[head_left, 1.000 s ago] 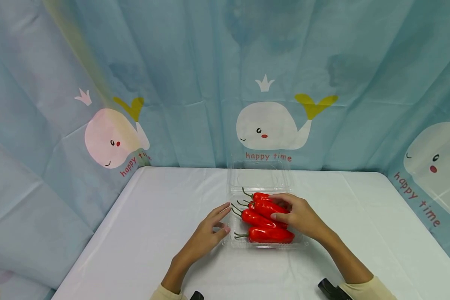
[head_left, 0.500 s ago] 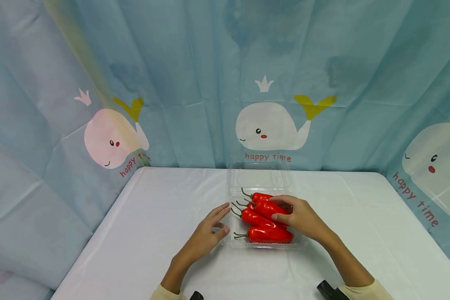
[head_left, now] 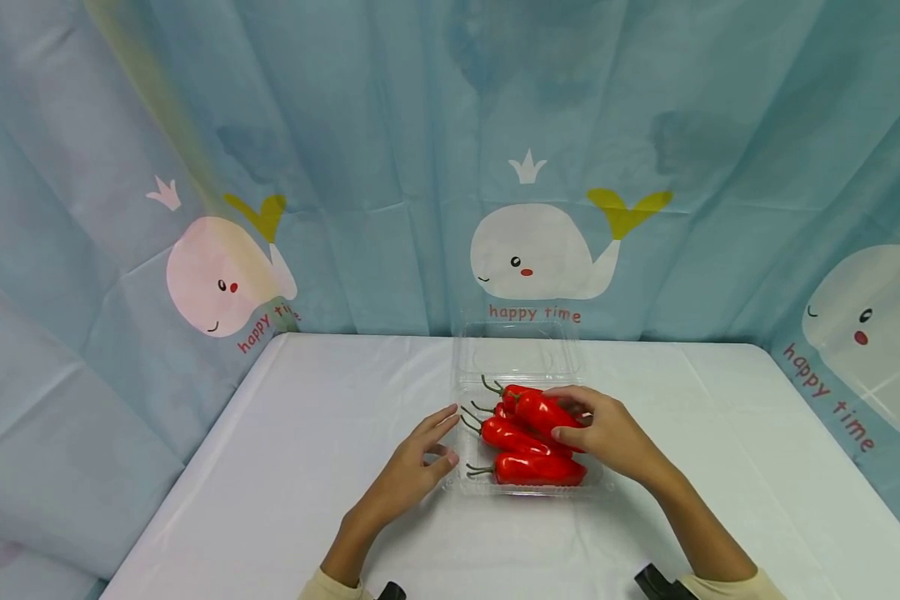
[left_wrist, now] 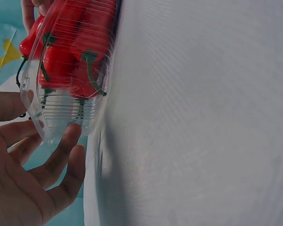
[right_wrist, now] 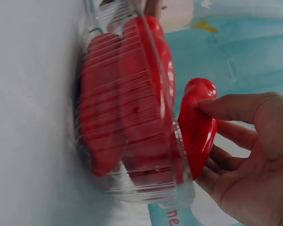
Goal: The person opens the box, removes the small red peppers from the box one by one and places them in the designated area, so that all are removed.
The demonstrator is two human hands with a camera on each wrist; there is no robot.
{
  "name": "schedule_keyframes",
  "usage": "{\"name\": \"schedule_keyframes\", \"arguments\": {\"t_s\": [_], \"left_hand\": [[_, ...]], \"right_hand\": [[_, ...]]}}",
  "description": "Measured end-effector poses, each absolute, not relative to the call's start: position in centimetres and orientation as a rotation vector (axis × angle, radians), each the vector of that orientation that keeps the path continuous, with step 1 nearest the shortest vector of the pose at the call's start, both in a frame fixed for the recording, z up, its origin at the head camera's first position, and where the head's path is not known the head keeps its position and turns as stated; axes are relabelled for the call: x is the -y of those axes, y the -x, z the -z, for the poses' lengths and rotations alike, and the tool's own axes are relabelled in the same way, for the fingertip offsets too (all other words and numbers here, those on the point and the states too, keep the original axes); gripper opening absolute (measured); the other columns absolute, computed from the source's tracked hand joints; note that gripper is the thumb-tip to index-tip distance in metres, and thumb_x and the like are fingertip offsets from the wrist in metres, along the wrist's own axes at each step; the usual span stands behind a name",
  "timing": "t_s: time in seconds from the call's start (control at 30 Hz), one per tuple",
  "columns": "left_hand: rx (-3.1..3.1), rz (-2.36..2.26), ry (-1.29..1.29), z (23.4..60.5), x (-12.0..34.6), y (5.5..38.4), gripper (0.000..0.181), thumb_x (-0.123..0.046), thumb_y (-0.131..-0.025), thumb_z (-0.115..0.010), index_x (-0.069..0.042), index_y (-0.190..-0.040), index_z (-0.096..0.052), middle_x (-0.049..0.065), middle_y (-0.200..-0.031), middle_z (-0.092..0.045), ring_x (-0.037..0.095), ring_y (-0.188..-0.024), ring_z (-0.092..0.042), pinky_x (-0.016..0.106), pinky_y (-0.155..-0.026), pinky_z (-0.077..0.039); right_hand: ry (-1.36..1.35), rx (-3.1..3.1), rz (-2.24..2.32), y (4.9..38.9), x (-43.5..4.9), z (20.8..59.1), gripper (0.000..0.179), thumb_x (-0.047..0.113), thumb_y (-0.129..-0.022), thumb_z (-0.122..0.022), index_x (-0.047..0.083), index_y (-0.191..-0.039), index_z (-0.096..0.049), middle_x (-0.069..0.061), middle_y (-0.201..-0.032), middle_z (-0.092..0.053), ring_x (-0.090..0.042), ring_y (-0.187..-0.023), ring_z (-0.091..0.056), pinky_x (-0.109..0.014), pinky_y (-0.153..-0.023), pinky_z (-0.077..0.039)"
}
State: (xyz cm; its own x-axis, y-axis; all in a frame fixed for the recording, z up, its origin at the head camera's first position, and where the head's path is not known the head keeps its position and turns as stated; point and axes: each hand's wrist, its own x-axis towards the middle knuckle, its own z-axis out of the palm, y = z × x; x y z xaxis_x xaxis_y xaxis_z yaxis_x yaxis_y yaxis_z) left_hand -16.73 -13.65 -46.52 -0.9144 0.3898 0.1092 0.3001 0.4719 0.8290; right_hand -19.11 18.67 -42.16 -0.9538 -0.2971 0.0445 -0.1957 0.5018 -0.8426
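In the head view, my right hand (head_left: 607,425) pinches a red pepper (head_left: 546,413) on top of the pile, between thumb and fingers. The right wrist view shows this pepper (right_wrist: 196,127) above the rim of the clear plastic box (right_wrist: 179,136). More red peppers lie in the box, among them a front one (head_left: 538,469) with its green stem to the left. At the left end of the box, my left hand (head_left: 411,475) spreads its fingers; its fingertips (left_wrist: 74,131) are right at the ribbed wall (left_wrist: 66,110).
The box's clear lid (head_left: 517,354) stands open at the back, hinged to the box. Under it is a white-covered table (head_left: 307,433). A blue curtain (head_left: 390,167) with whale prints hangs behind and at the sides.
The pepper in my right hand has shifted slightly right and tilted, its stem end swinging up and away from the one below. My left hand has stayed in place.
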Motion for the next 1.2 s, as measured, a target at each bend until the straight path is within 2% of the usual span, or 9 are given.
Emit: {"name": "schedule_keyframes", "arguments": {"t_s": [0.3, 0.7, 0.83, 1.0, 1.2], "left_hand": [[-2.615, -1.442, -0.611, 46.5, 13.6, 16.7, 0.060, -0.019, -0.106, -0.065, -0.006, -0.161, -0.044, 0.006, -0.171, -0.036, 0.031, -0.117, -0.070, 0.046, -0.093, -0.059], [-2.612, -1.453, -0.609, 46.6, 13.6, 16.8, 0.060, -0.019, -0.106, -0.064, -0.006, -0.161, -0.044, 0.004, -0.171, -0.036, 0.031, -0.117, -0.069, 0.049, -0.093, -0.058], [-2.609, -1.451, -0.609, 46.6, 13.6, 16.9, 0.060, -0.021, -0.107, -0.064, -0.006, -0.162, -0.044, 0.004, -0.171, -0.035, 0.031, -0.118, -0.069, 0.048, -0.093, -0.059], [-2.596, -1.451, -0.612, 46.6, 13.6, 16.8, 0.061, -0.021, -0.107, -0.064, -0.006, -0.162, -0.043, 0.004, -0.171, -0.035, 0.031, -0.119, -0.068, 0.044, -0.092, -0.058], [-2.606, -1.454, -0.621, 46.6, 13.6, 16.7, 0.061, -0.022, -0.107, -0.064, -0.005, -0.161, -0.044, 0.007, -0.171, -0.035, 0.032, -0.118, -0.069, 0.043, -0.092, -0.058]], "right_hand": [[0.339, -2.641, 1.528, 18.7, -19.5, 40.7, 0.059, 0.021, -0.091, -0.083, 0.013, -0.145, -0.063, -0.017, -0.135, -0.065, -0.037, -0.119, -0.064, -0.040, -0.078, -0.065], [0.235, -2.554, 1.702, 18.6, -20.9, 40.4, 0.066, 0.025, -0.094, -0.081, 0.014, -0.154, -0.054, -0.020, -0.138, -0.062, -0.034, -0.116, -0.068, -0.045, -0.086, -0.064], [0.208, -2.534, 1.753, 18.7, -21.6, 40.3, 0.068, 0.027, -0.095, -0.080, 0.015, -0.156, -0.052, -0.020, -0.140, -0.061, -0.033, -0.117, -0.068, -0.043, -0.087, -0.063], [0.173, -2.515, 1.819, 18.7, -22.3, 40.3, 0.069, 0.027, -0.097, -0.078, 0.015, -0.158, -0.048, -0.022, -0.141, -0.059, -0.026, -0.114, -0.069, -0.036, -0.084, -0.064], [0.164, -2.474, 1.873, 18.9, -22.9, 40.2, 0.070, 0.026, -0.099, -0.076, 0.014, -0.161, -0.045, -0.024, -0.142, -0.058, -0.014, -0.109, -0.070, -0.034, -0.085, -0.063]]}}
